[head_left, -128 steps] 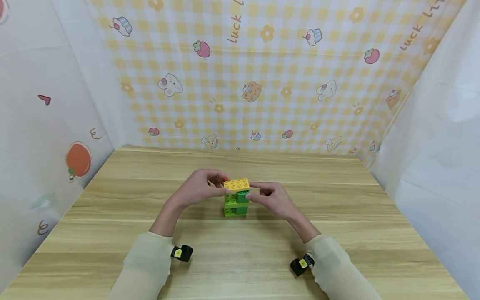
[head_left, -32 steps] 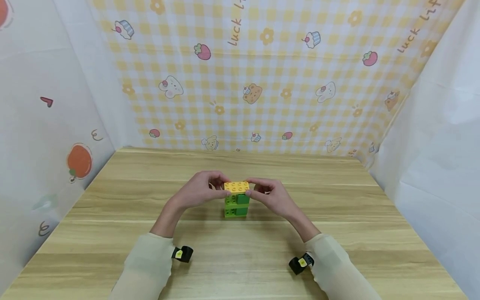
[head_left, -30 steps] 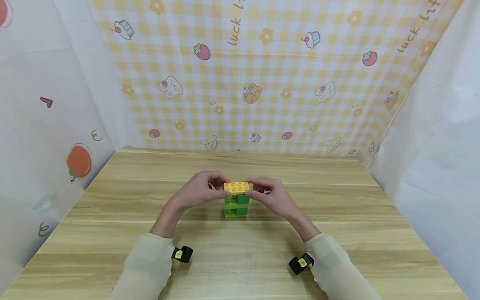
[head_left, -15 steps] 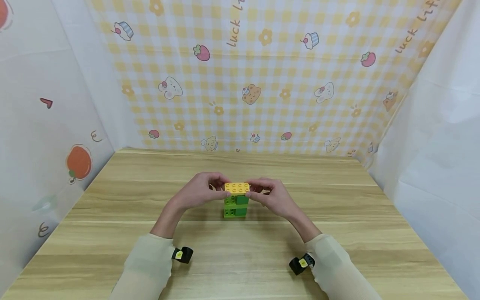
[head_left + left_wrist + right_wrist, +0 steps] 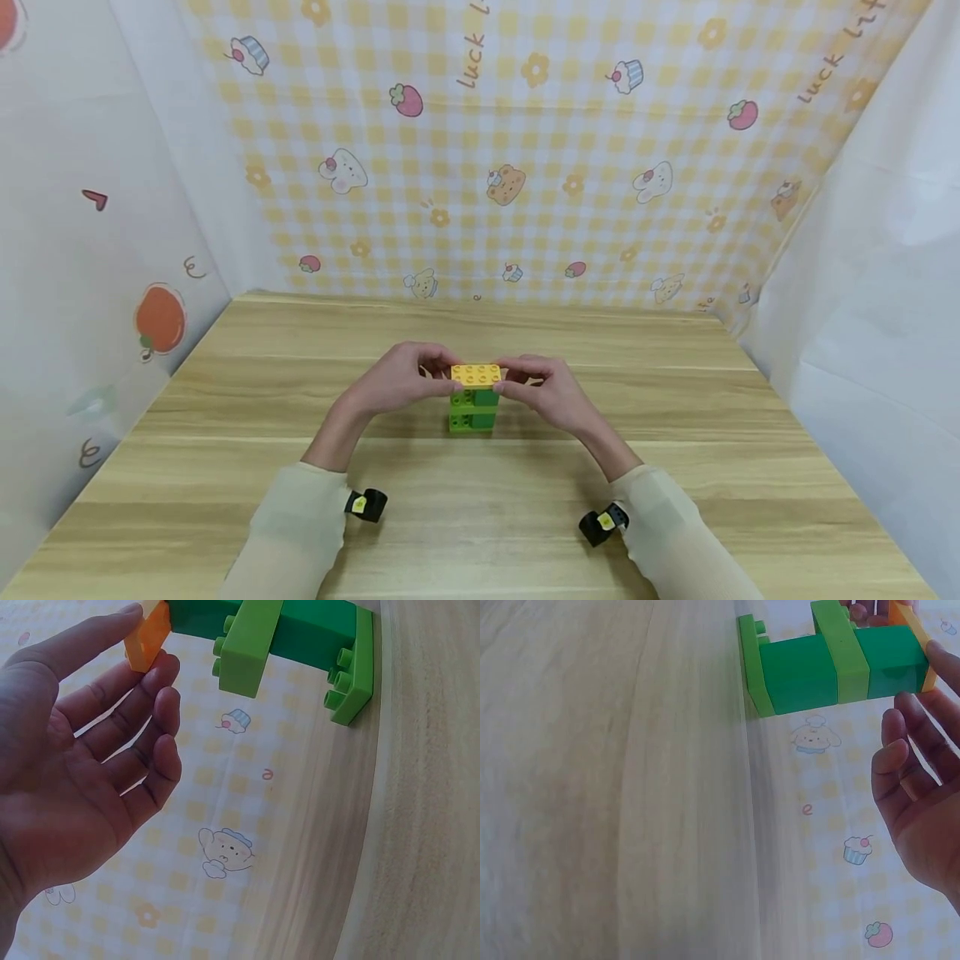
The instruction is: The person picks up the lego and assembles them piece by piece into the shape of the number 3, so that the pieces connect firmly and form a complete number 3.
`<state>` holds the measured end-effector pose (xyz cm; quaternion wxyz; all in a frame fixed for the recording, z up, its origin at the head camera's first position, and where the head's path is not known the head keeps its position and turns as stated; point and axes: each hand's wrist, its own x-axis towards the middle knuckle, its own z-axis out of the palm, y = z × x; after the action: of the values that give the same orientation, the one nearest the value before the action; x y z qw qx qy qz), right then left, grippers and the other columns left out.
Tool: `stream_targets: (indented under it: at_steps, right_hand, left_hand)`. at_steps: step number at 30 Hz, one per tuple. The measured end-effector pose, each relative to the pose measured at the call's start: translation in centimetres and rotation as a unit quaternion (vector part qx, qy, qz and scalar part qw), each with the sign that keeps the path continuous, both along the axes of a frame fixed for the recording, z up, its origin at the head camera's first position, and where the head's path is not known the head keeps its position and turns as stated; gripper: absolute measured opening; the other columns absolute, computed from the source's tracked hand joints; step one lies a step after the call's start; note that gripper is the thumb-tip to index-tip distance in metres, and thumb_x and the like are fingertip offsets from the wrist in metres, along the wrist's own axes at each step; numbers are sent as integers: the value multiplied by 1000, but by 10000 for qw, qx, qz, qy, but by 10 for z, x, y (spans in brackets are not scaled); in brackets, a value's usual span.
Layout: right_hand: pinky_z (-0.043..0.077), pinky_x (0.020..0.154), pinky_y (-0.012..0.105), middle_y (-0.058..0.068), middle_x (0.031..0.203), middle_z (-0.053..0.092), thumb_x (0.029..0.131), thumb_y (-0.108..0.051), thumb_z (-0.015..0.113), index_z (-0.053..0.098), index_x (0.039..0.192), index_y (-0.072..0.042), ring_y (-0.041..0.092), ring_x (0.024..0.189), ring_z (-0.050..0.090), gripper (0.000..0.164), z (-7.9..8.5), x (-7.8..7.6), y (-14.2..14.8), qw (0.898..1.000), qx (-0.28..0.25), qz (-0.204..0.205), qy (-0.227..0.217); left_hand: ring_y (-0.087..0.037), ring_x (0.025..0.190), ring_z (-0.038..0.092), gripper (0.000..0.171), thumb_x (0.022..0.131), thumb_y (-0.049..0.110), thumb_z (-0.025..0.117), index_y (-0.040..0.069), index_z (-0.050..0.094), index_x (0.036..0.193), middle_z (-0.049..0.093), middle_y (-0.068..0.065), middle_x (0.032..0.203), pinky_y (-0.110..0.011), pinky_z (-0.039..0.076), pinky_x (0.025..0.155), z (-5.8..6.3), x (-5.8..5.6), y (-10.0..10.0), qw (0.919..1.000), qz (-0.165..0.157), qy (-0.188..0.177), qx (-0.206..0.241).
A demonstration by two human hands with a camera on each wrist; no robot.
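Observation:
A small tower of toy building bricks stands upright on the table, with lime green plates [image 5: 474, 410] and dark green blocks [image 5: 487, 398] stacked by turns. On its top lies a yellow brick [image 5: 476, 376], its studs facing up. My left hand [image 5: 397, 383] pinches the yellow brick's left end between thumb and fingers. At the right end, my right hand [image 5: 547, 396] pinches the same brick. The right wrist view shows the yellow brick [image 5: 928, 675] right against the upper dark green block [image 5: 892, 664]. Lime studs [image 5: 341, 679] stick out on the tower's left side.
The wooden table [image 5: 480, 517] stretches around the tower on all sides. A yellow checked cloth [image 5: 480, 167] hangs behind it, and pale cloth walls [image 5: 862, 350] flank both sides. Each wrist wears a black strap camera [image 5: 367, 504].
The yellow brick was slanted over the tower and now lies level and straight along it. My right thumb has shifted up from the dark green block to the yellow brick's front edge.

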<state>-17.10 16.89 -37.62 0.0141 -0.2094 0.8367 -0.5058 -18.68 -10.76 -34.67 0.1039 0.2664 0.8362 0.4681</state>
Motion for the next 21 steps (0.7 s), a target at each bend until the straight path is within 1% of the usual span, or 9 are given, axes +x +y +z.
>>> stream_targets:
  at_steps: [6, 10, 18, 21]
  right_hand:
    - [46, 65, 27, 3, 92, 74, 97, -26, 78, 76, 131, -17, 20, 81, 60, 35, 1, -1, 1, 10000, -15, -7, -81]
    - [42, 61, 26, 4, 89, 73, 97, -26, 77, 76, 132, -16, 19, 75, 55, 37, 0, 0, 1, 9999, -35, -55, -128]
    - [41, 61, 25, 16, 86, 71, 97, -24, 77, 75, 133, -16, 18, 72, 53, 37, -3, 0, 0, 9999, 13, -110, -58]
    - [41, 63, 26, 12, 85, 71, 97, -24, 77, 75, 132, -16, 19, 74, 55, 36, -4, 2, 1, 9999, 23, -130, -25]
  left_hand:
    - [-21, 87, 58, 29, 93, 24, 79, 8, 77, 118, 69, -5, 96, -35, 49, 75, -1, -2, 0, 10000, -21, 31, -28]
    - [-22, 87, 57, 29, 93, 24, 80, 9, 77, 117, 68, -6, 96, -36, 49, 75, -1, -3, 0, 10000, -30, 34, 8]
    - [-21, 89, 58, 31, 94, 25, 79, 8, 76, 120, 68, -7, 99, -35, 49, 77, -8, -5, -1, 10000, 11, -48, 62]
    - [-21, 90, 58, 33, 94, 25, 79, 7, 76, 122, 69, -7, 100, -35, 49, 78, -9, -4, -1, 9999, -4, -76, 68]
